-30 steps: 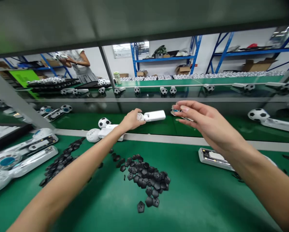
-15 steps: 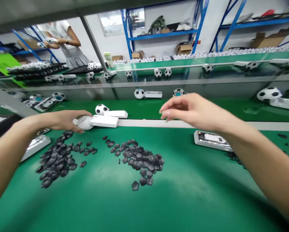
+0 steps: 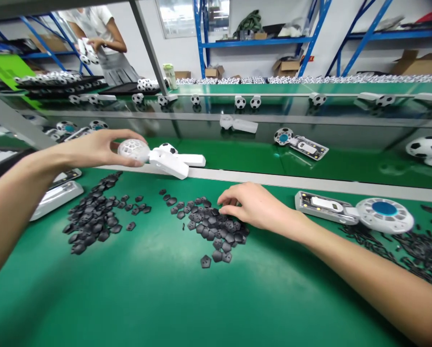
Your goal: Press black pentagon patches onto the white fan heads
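My left hand (image 3: 107,149) grips the round white head of a white device (image 3: 170,163), holding it above the pale strip at the table's back edge. Just behind it lies another white device with a black-and-white football head (image 3: 168,148). My right hand (image 3: 242,202) reaches to the upper edge of the middle pile of black pentagon pieces (image 3: 212,226); its fingers are curled and apart, with nothing visible between them. Left of that pile is a second heap of black pieces (image 3: 93,217).
An open-faced device with a blue disc (image 3: 385,215) lies at right beside thin black pieces (image 3: 421,250). More devices (image 3: 302,144) lie on the green belt behind. At far left sits a white casing (image 3: 58,197). A person (image 3: 109,43) stands beyond, holding football-headed devices.
My left hand has raised and tilted the white device. My right hand has come down and left to the middle pile. Devices on the belt behind have shifted right.
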`<state>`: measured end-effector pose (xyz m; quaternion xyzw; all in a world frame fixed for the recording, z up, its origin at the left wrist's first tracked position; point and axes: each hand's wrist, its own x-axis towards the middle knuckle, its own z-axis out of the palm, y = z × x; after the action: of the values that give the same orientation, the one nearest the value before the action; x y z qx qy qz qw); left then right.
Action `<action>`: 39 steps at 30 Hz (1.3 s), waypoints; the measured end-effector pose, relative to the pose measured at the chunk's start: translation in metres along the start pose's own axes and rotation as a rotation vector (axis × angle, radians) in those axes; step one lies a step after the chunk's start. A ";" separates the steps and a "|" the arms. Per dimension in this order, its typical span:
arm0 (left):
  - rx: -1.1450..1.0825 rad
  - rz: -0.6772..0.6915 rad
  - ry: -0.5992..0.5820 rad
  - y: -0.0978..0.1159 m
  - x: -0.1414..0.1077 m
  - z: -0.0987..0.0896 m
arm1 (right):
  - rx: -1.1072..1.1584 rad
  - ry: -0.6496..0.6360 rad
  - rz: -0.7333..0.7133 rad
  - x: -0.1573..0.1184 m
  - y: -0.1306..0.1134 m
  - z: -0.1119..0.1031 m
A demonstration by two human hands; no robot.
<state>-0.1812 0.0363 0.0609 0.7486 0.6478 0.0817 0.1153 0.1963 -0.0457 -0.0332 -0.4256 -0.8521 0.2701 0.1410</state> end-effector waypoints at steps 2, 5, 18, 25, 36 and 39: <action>-0.038 0.073 0.101 0.011 -0.002 0.001 | 0.007 0.006 -0.019 0.003 0.001 0.006; -0.070 0.211 0.166 0.032 -0.004 0.008 | 0.021 0.007 -0.026 0.006 0.002 0.011; -0.985 0.315 0.156 0.116 0.026 0.094 | -0.098 0.337 -0.482 -0.003 0.005 0.005; -1.403 0.205 0.340 0.169 0.028 0.133 | -0.357 0.604 -0.894 -0.030 -0.003 -0.010; -1.048 0.425 0.290 0.158 0.019 0.124 | 0.124 0.585 -0.333 -0.007 -0.014 -0.022; -1.075 0.401 0.308 0.160 0.024 0.119 | 0.166 0.649 -0.271 -0.006 -0.014 -0.027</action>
<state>0.0070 0.0305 -0.0096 0.6725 0.3708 0.5263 0.3651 0.2038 -0.0485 -0.0026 -0.3594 -0.7868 0.1678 0.4729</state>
